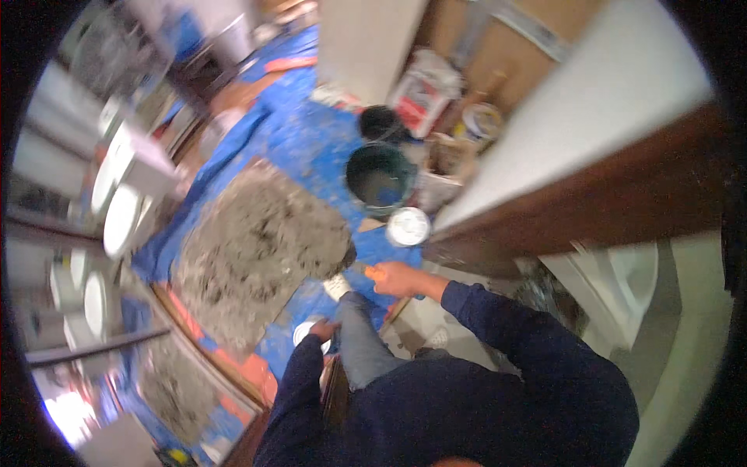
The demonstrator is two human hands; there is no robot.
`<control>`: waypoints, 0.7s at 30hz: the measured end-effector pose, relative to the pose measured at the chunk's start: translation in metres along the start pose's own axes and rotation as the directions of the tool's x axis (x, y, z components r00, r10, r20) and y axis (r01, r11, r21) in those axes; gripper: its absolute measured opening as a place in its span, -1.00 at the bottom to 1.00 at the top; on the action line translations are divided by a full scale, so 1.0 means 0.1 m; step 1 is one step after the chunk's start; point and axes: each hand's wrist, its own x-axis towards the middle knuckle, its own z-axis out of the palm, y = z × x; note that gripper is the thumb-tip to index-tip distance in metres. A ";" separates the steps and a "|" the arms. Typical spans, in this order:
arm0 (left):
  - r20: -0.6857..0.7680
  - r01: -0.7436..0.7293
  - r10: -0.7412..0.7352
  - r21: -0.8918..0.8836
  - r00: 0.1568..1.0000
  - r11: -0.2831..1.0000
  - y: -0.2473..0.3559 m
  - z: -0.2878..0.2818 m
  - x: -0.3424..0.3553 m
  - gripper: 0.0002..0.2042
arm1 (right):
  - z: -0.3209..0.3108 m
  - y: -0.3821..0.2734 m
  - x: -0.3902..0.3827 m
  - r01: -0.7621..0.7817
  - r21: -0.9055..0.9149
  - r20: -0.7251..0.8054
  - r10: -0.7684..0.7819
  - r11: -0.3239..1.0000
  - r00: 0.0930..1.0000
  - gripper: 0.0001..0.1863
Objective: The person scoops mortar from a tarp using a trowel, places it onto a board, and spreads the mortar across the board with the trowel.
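Note:
My right hand (401, 279) is closed around the orange handle of a trowel (377, 273); its blade is blurred beside the near right edge of the pile. My left hand (322, 331) is closed at the rim of a small white tub (305, 333), low by my left leg; what is inside the tub cannot be made out. A broad heap of grey, damp-looking mortar (261, 233) lies on a blue tarp (292, 117) before me. One of my shoes (336, 286) rests at the heap's near edge.
Past the heap stand a dark green bucket (379, 177) with a smaller black bucket (380, 123) behind it. A white lidded pail (408, 226) and an open sack (447, 159) sit by the wall on the right. White toilets (122, 220) line the left, near a mirror (171, 389).

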 end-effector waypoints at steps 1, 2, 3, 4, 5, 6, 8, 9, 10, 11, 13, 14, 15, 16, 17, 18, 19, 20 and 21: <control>0.157 0.006 -0.014 0.055 0.988 0.998 0.38 -0.20 -0.06 -0.14 | -0.21 0.14 -0.51 -0.083 0.020 -0.120 0.085 0.996 0.989 -0.70; 0.142 0.022 -0.038 0.113 0.989 0.993 0.40 -0.21 -0.17 -0.14 | -0.37 -0.05 -1.00 -0.256 0.133 0.012 0.257 0.957 0.966 -0.69; 0.184 -0.020 -0.026 0.243 0.983 0.970 0.51 -0.24 -0.24 -0.16 | -0.47 -0.11 -1.52 -0.429 0.240 0.158 0.401 0.871 0.902 -0.67; 0.163 -0.071 0.021 0.310 0.986 0.948 0.50 -0.20 -0.32 -0.21 | -0.47 -0.01 -1.98 -0.409 0.258 0.134 0.387 0.875 0.912 -0.69; 0.202 -0.085 0.018 0.329 0.979 0.940 0.50 -0.17 -0.36 -0.26 | -0.38 0.15 -2.38 -0.418 0.313 0.078 0.415 0.853 0.906 -0.69; 0.282 -0.221 0.094 0.463 0.955 0.858 0.61 -0.10 -0.39 -0.37 | -0.28 0.42 -2.77 -0.305 0.188 -0.008 0.312 0.934 0.950 -0.71; 0.478 -0.507 0.235 0.589 0.846 0.629 0.75 -0.03 -0.48 -0.52 | 0.00 0.78 -3.51 -0.248 0.096 -0.067 0.255 0.964 0.965 -0.73; 0.601 -0.661 0.296 0.581 0.742 0.475 0.93 -0.03 -0.46 -0.55 | 0.14 0.89 -3.98 -0.308 0.169 -0.087 0.325 0.936 0.942 -0.74; 0.636 -0.684 0.273 0.592 0.721 0.426 0.98 0.01 -0.49 -0.55 | 0.11 0.72 -4.43 -0.441 0.280 -0.029 0.467 0.853 0.884 -0.71; 0.678 -0.726 0.274 0.583 0.682 0.366 1.05 0.09 -0.49 -0.60 | 0.07 0.57 -4.86 -0.556 0.371 0.049 0.582 0.744 0.812 -0.67; 0.745 -0.852 0.412 0.463 0.524 0.246 1.20 0.11 -0.51 -0.69 | 0.25 0.46 -5.58 -0.567 0.494 0.020 0.643 0.660 0.766 -0.73; 0.729 -0.792 0.318 0.513 0.606 0.331 1.30 0.11 -0.54 -0.69 | 0.40 0.46 -5.93 -0.575 0.575 0.021 0.692 0.582 0.722 -0.77; 0.717 -0.767 0.282 0.561 0.638 0.311 1.45 0.15 -0.54 -0.70 | 0.56 0.55 -6.24 -0.559 0.604 -0.007 0.705 0.569 0.709 -0.77; 0.709 -0.738 0.219 0.607 0.671 0.295 1.57 0.19 -0.57 -0.71 | 0.83 0.62 -6.49 -0.484 0.700 -0.119 0.754 0.525 0.645 -0.82; 0.718 -0.749 0.211 0.637 0.663 0.184 1.67 0.23 -0.60 -0.71 | 1.04 0.69 -6.69 -0.393 0.778 -0.219 0.798 0.490 0.562 -0.84; 0.745 -0.770 0.197 0.622 0.637 0.139 1.87 0.24 -0.66 -0.71 | 1.23 0.69 -6.89 -0.372 0.804 -0.227 0.818 0.464 0.528 -0.84; 0.834 -0.887 0.323 0.459 0.448 0.046 2.08 0.18 -0.73 -0.73 | 1.38 0.68 -7.08 -0.208 0.905 -0.251 0.861 0.370 0.442 -0.83; 0.873 -0.956 0.424 0.289 0.239 -0.056 2.27 0.16 -0.74 -0.73 | 1.48 0.70 -7.23 -0.026 0.957 -0.259 0.895 0.288 0.363 -0.81; 0.886 -0.956 0.406 0.281 0.226 -0.081 2.45 0.19 -0.74 -0.73 | 1.58 0.77 -7.39 0.000 0.959 -0.265 0.900 0.282 0.347 -0.81</control>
